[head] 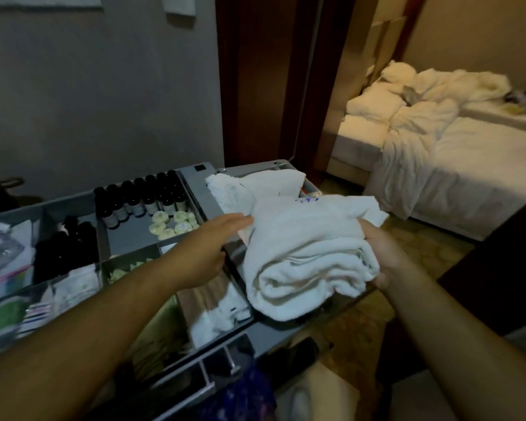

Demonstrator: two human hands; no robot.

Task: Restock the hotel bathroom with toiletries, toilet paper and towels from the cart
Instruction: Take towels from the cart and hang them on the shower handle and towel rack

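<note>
Hotel doorway, unmade bed (438,165) beyond; grey housekeeping cart (201,192) in front. Folded white towel (304,253) is held above the cart's right end. Right hand (380,253) grips its right end from beneath; left hand (208,247), fingers extended, touches its left edge.

Bottles (140,197) crowd the cart's (199,189) back compartment; bare floor lies beside the soaps (172,224). A towel (304,253) blocks the right bin from above. Right of it, the doorway (362,56) stands open.
</note>
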